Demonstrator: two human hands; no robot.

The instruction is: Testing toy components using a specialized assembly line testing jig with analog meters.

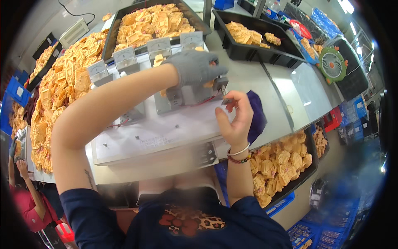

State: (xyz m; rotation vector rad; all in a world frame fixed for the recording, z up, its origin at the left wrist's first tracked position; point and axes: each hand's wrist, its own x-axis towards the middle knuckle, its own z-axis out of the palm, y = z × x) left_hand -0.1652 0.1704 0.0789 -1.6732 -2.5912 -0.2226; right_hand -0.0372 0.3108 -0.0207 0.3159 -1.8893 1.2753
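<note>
My left hand (195,68), in a grey glove, reaches across a metal test fixture (175,96) on a white board (166,135). Its fingers curl down over the fixture's right end, and what they grip is hidden. Bare, with a bangle and beads at the wrist, my right hand (237,120) has its fingertips closed at a small metal lever (225,92) on that end. Behind the fixture stands a row of grey dial meters (158,46). A few tan moulded pieces (159,60) lie in front of them, partly behind my left arm.
Tan pieces (66,91) are heaped at the left. More fill black trays at the back (120,25), back right (286,58) and lower right (314,164). A green fan (333,64) and dark blue cloth (257,112) are to the right. Another person (31,203) works far left.
</note>
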